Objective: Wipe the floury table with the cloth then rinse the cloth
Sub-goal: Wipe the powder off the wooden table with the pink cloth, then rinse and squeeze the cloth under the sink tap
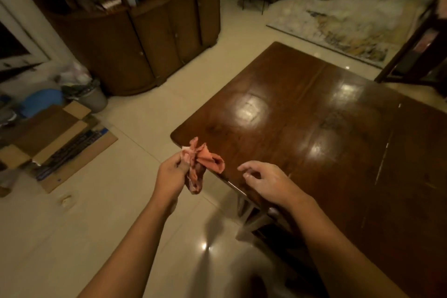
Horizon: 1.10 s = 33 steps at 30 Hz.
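Observation:
A crumpled pink-orange cloth (205,162) hangs bunched in my left hand (173,174), which grips it in the air just off the near left corner of the table. The dark, glossy wooden table (314,116) fills the right half of the view; faint pale smudges show near its middle and thin white marks lie toward its right side. My right hand (266,180) hovers over the table's near left edge, a short way right of the cloth, fingers spread and holding nothing.
Pale tiled floor (121,225) lies left of the table. A flattened cardboard box (55,143) and a lined bin (93,97) sit at the left. A dark wooden cabinet (145,38) stands behind. A light rug (343,24) lies beyond the table.

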### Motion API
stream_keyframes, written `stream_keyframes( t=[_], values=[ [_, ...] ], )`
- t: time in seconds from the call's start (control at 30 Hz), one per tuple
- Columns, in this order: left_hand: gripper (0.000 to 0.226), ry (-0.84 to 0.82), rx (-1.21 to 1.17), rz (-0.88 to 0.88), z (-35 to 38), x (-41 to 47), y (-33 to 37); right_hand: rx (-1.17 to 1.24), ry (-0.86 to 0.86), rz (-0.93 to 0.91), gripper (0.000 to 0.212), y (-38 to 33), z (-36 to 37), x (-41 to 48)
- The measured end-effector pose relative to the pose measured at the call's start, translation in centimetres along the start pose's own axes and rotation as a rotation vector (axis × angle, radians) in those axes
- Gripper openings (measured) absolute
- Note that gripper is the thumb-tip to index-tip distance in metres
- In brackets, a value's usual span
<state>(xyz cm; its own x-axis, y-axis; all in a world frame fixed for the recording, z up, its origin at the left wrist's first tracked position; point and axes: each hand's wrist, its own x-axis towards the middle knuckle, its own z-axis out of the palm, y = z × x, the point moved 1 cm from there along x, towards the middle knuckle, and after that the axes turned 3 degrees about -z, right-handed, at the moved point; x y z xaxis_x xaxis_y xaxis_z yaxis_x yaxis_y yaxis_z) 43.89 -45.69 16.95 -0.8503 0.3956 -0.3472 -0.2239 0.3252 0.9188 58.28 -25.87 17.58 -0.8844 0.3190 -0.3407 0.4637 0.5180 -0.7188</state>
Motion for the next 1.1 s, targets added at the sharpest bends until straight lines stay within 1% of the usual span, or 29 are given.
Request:
stream_keyframes(
  t=[0.03,0.1,0.2,0.27,0.3,0.33,0.37,0.4,0.43,0.5,0.57,0.7,0.8,0.97,1.1],
  values=[
    [0.029,-0.011,-0.039,0.019,-1.5,-0.9,1.0,0.033,0.009,-0.047,0.027,-2.4,0.4,-0.2],
    [0.029,-0.018,-0.082,0.075,-4.8,-3.1,3.1,0.115,-0.028,-0.13,0.031,-7.5,1.7,-0.7],
    [0.028,0.003,-0.083,0.152,-9.8,-6.8,6.2,0.22,-0.066,-0.218,0.054,-14.4,4.7,-0.8],
    [0.027,0.018,-0.06,0.199,-13.0,-9.4,8.0,0.315,-0.055,-0.281,0.069,-18.5,6.9,-1.1],
    [0.026,0.038,-0.044,0.222,-14.9,-10.7,8.7,0.373,-0.046,-0.306,0.065,-20.6,8.0,-1.3],
    [0.026,0.069,-0.025,0.243,-16.9,-11.9,9.2,0.428,-0.048,-0.326,0.054,-22.8,9.1,-1.5],
    [0.025,0.113,-0.014,0.258,-18.8,-13.0,9.5,0.474,-0.06,-0.352,0.04,-24.9,10.2,-1.7],
    [0.024,0.166,-0.01,0.27,-20.9,-14.1,9.6,0.502,-0.074,-0.384,0.03,-27.0,11.3,-2.0],
    [0.022,0.221,-0.017,0.281,-23.1,-15.2,9.6,0.527,-0.088,-0.412,0.027,-29.1,12.5,-2.3],
    [0.018,0.313,-0.028,0.288,-27.1,-17.7,9.1,0.556,-0.163,-0.455,0.026,-32.7,15.4,-2.5],
    [0.016,0.386,-0.024,0.28,-30.7,-20.3,8.0,0.551,-0.286,-0.495,0.026,-36.4,18.9,-3.2],
    [0.024,0.575,-0.087,0.273,-38.1,-25.2,5.5,0.605,-0.516,-0.594,0.03,-43.5,26.1,-4.6],
    [0.028,0.753,-0.18,0.236,-43.5,-29.3,2.6,0.536,-0.605,-0.702,0.032,-48.5,32.0,-6.0],
    [0.016,1.047,-0.267,0.131,-51.1,-35.7,-3.1,0.444,-0.82,-0.806,0.034,-55.2,42.4,-8.5],
    [0.015,1.284,-0.326,0.069,-56.8,-40.5,-6.4,0.35,-1.029,-0.93,0.033,-60.8,50.7,-10.0]
  ],
)
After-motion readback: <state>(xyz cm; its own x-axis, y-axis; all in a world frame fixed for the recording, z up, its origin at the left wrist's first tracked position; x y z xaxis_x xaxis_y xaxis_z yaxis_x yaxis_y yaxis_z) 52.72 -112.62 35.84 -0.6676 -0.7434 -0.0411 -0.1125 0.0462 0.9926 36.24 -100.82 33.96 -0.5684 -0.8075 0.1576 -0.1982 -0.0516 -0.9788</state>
